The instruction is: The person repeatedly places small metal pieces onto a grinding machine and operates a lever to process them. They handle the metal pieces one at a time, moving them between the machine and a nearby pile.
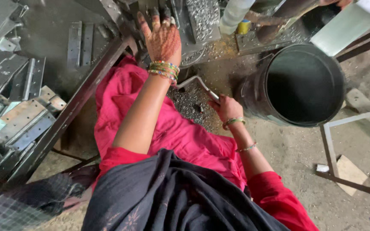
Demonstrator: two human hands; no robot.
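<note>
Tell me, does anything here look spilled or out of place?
Yes. Small metal chips lie spilled in a heap near the right hand, which grips a bent metal handle. Hinge plates lie in an untidy pile on the left. The left hand rests on the machine.

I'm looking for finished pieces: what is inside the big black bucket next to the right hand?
The black bucket shows only dark inner wall and a dark bottom; no pieces can be made out. Its depth is in shadow, so small items could be hidden. The right hand holds a bent metal handle beside it.
</note>
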